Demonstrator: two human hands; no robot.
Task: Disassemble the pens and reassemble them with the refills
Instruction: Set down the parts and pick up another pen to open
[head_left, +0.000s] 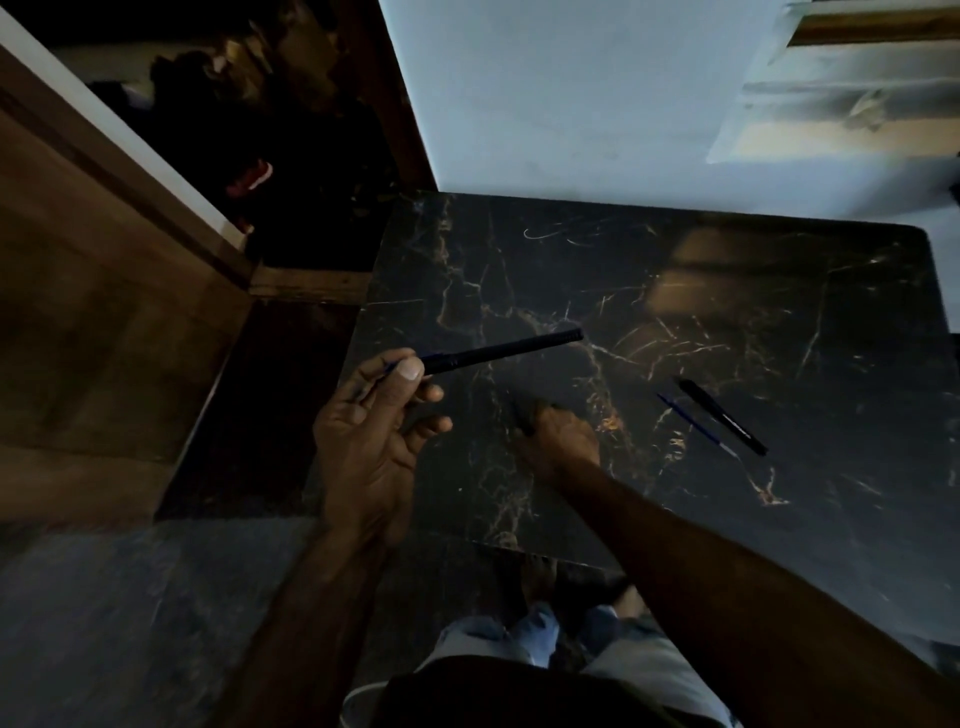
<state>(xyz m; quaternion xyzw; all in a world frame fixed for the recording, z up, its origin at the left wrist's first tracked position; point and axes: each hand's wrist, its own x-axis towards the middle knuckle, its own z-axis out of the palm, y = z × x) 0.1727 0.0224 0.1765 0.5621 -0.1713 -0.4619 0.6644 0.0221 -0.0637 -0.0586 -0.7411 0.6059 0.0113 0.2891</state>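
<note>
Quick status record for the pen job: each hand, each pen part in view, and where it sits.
left hand: raised over the table's left edge, pinching a black pen barrel with a blue refill tip showing at the thumb
right hand: down on the table, fingers on a small dark part; too dim to identify
second black pen: lying on the table, right of the hands
loose blue refill: lying alongside that pen, on its left
lighting: dim

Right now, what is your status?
Left hand holds black pen. Right hand down on table, grip unclear. Second pen, blue refill lie apart.
</note>
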